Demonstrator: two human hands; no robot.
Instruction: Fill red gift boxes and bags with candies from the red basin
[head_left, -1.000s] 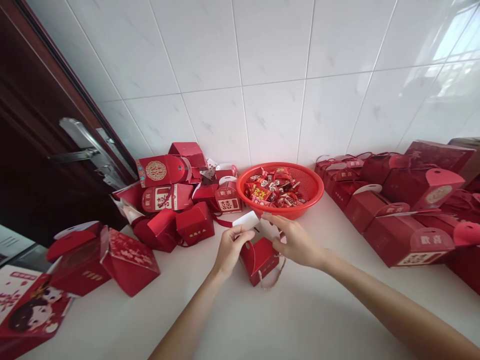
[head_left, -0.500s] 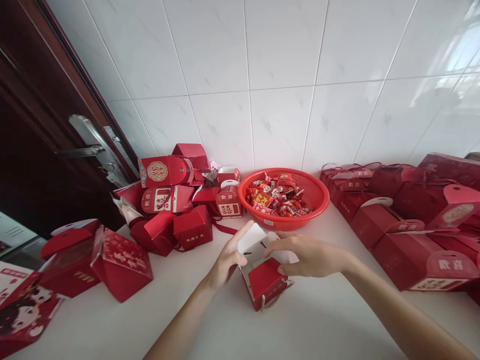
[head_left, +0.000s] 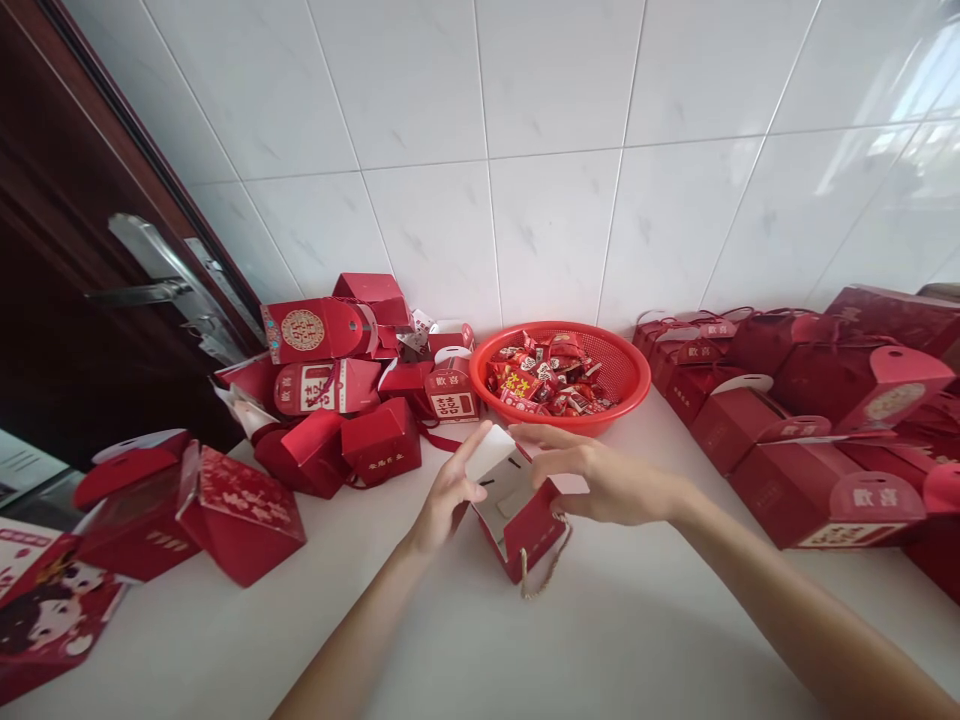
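Observation:
Between my hands a small red gift box (head_left: 534, 530) with a white inside stands on the white tabletop, its top flaps raised. A twisted cord handle (head_left: 553, 568) hangs from its near side. My left hand (head_left: 444, 508) grips the left side of the box at a white flap, fingers behind it and thumb on the inner side. From the right, my right hand (head_left: 613, 482) holds the right side, its fingers bent over the flap and its thumb near the front panel. Part of the far flap is hidden behind the right fingers.
Behind the box, a red plastic basket (head_left: 636, 395) holds wrapped candies (head_left: 544, 375). Red boxes (head_left: 381, 440) are piled at the left, and more closed red boxes (head_left: 817, 490) are stacked at the right. A tiled wall (head_left: 555, 230) stands behind, with a dark door (head_left: 82, 200) at far left.
The red front flap that lay folded inward over the box is now raised, showing the white interior. The cord handle hangs lower in front. The view has shifted slightly.

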